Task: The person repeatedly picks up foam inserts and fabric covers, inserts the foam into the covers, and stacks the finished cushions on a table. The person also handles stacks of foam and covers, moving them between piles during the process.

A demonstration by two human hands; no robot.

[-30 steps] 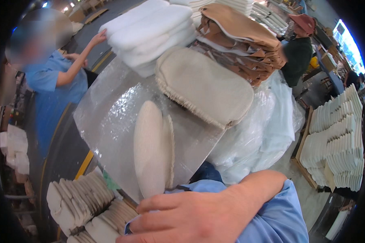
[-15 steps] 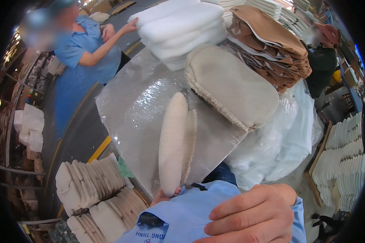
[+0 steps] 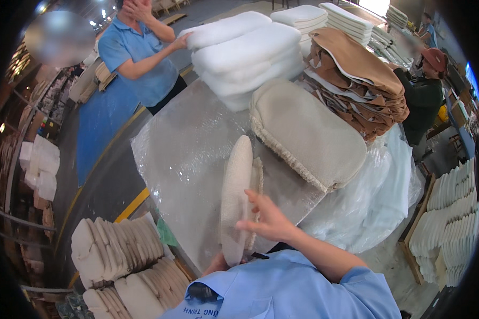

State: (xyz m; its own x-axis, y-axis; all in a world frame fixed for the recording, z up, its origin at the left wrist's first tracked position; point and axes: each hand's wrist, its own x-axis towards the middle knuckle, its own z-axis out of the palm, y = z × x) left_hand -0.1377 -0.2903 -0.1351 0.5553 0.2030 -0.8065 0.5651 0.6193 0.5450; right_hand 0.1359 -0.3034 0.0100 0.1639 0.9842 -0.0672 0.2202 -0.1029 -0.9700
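A cream oval cushion pad stands on its edge on a table covered with clear plastic sheet. A thin fringed cover edge shows right behind it. My right hand rests against the pad's right side with fingers spread around it. My left hand grips the pad's bottom end and is mostly hidden by my blue sleeve. A flat beige fringed cushion cover lies on the table just beyond.
A stack of white foam pads and a pile of brown covers sit at the table's far side. A person in a blue shirt touches the white stack; another in a red cap stands right. Pad stacks lie lower left.
My right hand, earlier close across the bottom of the view, has reached up onto the upright pad. The other person's hand stays on the white stack.
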